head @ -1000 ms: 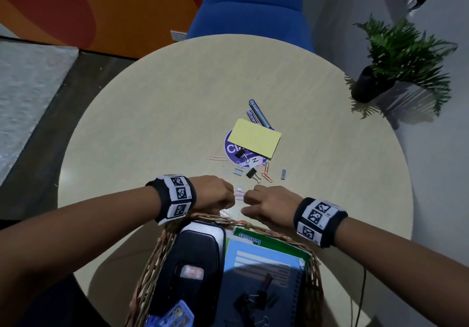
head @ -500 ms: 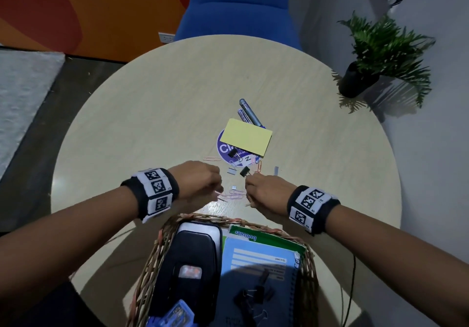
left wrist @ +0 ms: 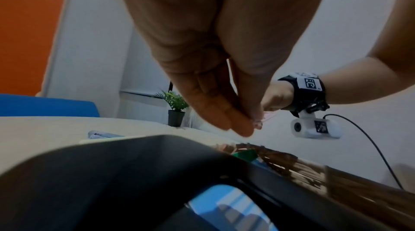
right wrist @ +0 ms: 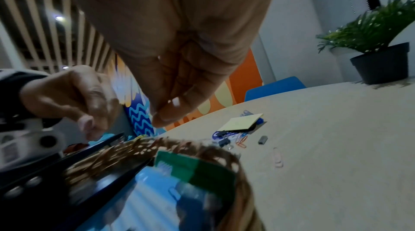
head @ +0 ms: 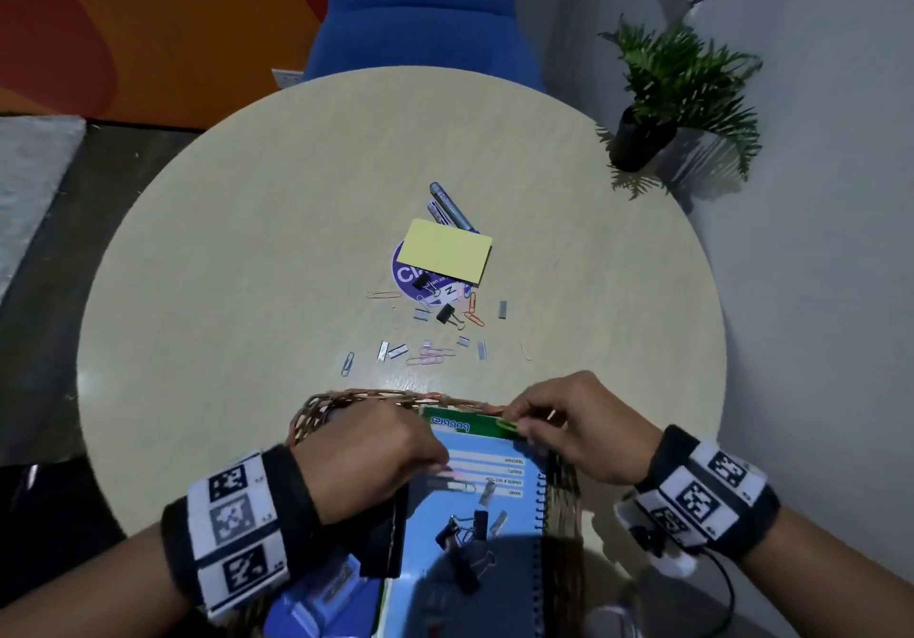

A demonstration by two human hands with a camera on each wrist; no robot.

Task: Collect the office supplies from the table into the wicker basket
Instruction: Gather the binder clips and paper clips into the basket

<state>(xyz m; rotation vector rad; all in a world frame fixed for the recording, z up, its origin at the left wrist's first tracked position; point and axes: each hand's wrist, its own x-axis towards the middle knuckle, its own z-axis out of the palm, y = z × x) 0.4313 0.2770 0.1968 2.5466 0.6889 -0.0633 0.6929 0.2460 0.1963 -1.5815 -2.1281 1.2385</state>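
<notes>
The wicker basket (head: pixel 376 397) at the table's near edge holds a blue notebook (head: pixel 494 489), a green notebook (head: pixel 460 424), a black stapler (head: pixel 386 538) and binder clips (head: pixel 465 533). My left hand (head: pixel 442 464) hovers over the blue notebook and pinches pink paper clips (left wrist: pixel 266 116). My right hand (head: pixel 517 427) is above the basket's far right rim, its fingertips (right wrist: pixel 161 117) pinched on what looks like a small yellow-green clip. Out on the table lie loose paper clips (head: pixel 430 355), staple strips (head: pixel 482 349), a black binder clip (head: pixel 445 313), a yellow sticky pad (head: pixel 445 250) and pens (head: pixel 452 207).
A round purple sticker (head: pixel 405 274) lies under the sticky pad. A potted plant (head: pixel 667 103) stands off the table's far right edge and a blue chair (head: pixel 420 9) behind it. A cable hangs from my right wrist camera (left wrist: pixel 314 128).
Both hands have pulled back from the scattered clips on the table to above the basket, each with fingers pinched together. The clips that lay between the hands now show on the table.
</notes>
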